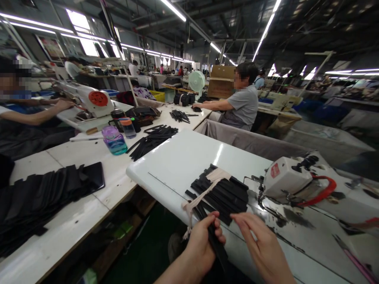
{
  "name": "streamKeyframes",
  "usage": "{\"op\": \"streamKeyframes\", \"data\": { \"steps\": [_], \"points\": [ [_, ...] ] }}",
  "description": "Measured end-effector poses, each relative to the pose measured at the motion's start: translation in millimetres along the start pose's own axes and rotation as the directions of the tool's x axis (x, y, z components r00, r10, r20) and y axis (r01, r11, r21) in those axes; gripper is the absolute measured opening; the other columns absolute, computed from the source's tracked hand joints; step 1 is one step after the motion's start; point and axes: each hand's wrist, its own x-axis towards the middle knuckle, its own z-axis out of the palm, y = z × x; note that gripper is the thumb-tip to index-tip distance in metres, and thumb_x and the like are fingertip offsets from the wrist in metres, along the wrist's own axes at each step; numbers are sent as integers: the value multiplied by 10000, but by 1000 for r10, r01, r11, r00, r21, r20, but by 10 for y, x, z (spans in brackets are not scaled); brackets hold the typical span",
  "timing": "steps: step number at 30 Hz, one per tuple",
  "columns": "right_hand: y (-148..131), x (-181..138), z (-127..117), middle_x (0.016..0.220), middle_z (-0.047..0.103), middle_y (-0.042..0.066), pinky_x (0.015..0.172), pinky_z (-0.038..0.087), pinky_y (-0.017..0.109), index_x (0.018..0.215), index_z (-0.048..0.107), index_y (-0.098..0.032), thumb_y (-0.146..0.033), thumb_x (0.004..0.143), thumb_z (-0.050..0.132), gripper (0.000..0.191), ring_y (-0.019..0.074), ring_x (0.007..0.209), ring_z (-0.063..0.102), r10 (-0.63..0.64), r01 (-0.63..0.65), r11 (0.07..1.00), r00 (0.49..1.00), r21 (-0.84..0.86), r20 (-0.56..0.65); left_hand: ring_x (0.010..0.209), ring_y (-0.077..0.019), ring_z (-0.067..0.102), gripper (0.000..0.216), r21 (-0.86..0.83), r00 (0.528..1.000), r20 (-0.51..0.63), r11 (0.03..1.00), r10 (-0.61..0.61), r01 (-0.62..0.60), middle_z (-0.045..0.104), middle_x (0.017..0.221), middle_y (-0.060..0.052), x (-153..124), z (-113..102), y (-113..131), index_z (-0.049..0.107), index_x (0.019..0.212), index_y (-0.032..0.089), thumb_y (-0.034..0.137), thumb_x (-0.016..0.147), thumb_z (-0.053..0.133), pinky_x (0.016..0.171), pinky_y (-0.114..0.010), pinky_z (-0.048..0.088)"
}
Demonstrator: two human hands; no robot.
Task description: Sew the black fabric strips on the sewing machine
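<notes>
My left hand (204, 240) is closed around several narrow black fabric strips (217, 248), whose lower ends hang down past the palm. To its right, my right hand (262, 242) has its fingers extended, with the fingertips close to the lower edge of a pile of black strips (227, 193). I see nothing clearly held in that hand. The pile lies on the white sewing machine table (168, 157). Across it runs a pale cloth band (207, 191), which trails over the table edge near my left wrist.
A white sewing machine (284, 177) stands right of the pile, with pink-handled scissors or tweezers (352, 256) nearby. On the left table are more black strips (38, 197), a phone (96, 177) and a purple-lidded bottle (114, 140). Co-workers sit at left and beyond the table.
</notes>
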Motion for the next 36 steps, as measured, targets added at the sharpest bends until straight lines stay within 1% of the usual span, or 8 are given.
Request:
{"op": "streamKeyframes", "data": {
  "steps": [3, 8, 14, 19, 24, 27, 31, 36],
  "points": [
    [273, 155, 144, 1006, 650, 124, 795, 538, 451, 1098, 634, -171, -475, 987, 374, 415, 286, 901, 640, 9, -22, 983, 997, -180, -71, 347, -31, 269, 95, 39, 996, 77, 998, -44, 41, 405, 490, 78, -17, -65, 5, 575, 871, 104, 137, 889, 488, 397, -166, 186],
    [363, 119, 267, 939, 639, 73, 750, 545, 352, 1102, 603, -186, -383, 1010, 369, 320, 217, 847, 648, -8, 3, 989, 1000, -150, -29, 330, -22, 208, 143, 113, 992, 106, 992, -70, 58, 380, 499, 97, 21, -161, -126, 580, 893, 118, 206, 791, 627, 382, -179, 122],
    [354, 12, 174, 1029, 609, 88, 810, 542, 324, 1224, 534, -176, -299, 1012, 385, 287, 200, 939, 636, -15, 4, 993, 995, -116, -96, 342, -8, 239, 383, 173, 992, 126, 985, -6, -16, 458, 539, 83, 20, -143, -214, 600, 983, 89, 332, 725, 745, 386, -178, 150],
    [242, -172, 175, 1087, 574, 105, 837, 539, 323, 1417, 419, -204, -165, 993, 362, 430, 201, 1002, 607, -101, 86, 990, 986, -112, -130, 403, -12, 332, 757, 203, 985, 149, 973, 81, -111, 532, 639, 57, -40, -116, -263, 589, 984, 102, 559, 462, 890, 386, -170, 194],
    [-11, -369, 172, 1124, 583, 99, 869, 531, 302, 1464, 394, -247, -136, 970, 352, 508, 198, 1040, 607, -136, 132, 990, 986, -47, -92, 460, -16, 382, 669, 237, 977, 188, 961, 101, -145, 529, 664, 48, -72, -96, -291, 558, 911, 130, 548, 503, 886, 399, -148, 201],
    [-2, -290, 118, 1044, 601, 78, 804, 550, 256, 1340, 544, -237, -199, 968, 409, 397, 178, 952, 645, -2, 8, 999, 991, 43, -137, 461, -20, 385, 697, 246, 979, 157, 954, 134, -170, 556, 670, 37, -79, -98, -275, 560, 901, 129, 560, 464, 891, 390, -151, 185],
    [171, -129, 39, 1012, 632, 71, 810, 558, 259, 1211, 636, -214, -296, 966, 455, 316, 184, 951, 665, 129, -117, 982, 989, 151, -73, 430, -19, 358, 663, 271, 978, 137, 943, 160, -192, 541, 611, 49, -83, -135, -263, 539, 812, 143, 565, 442, 891, 389, -161, 160],
    [132, -209, 55, 1083, 606, 90, 864, 541, 265, 1350, 540, -234, -207, 955, 432, 410, 179, 1015, 641, 53, -42, 993, 994, 114, -98, 413, -9, 354, 595, 307, 958, 218, 919, 186, -248, 593, 673, 9, -115, -151, -296, 566, 847, 128, 592, 578, 825, 408, -178, 174]
  ]
}}
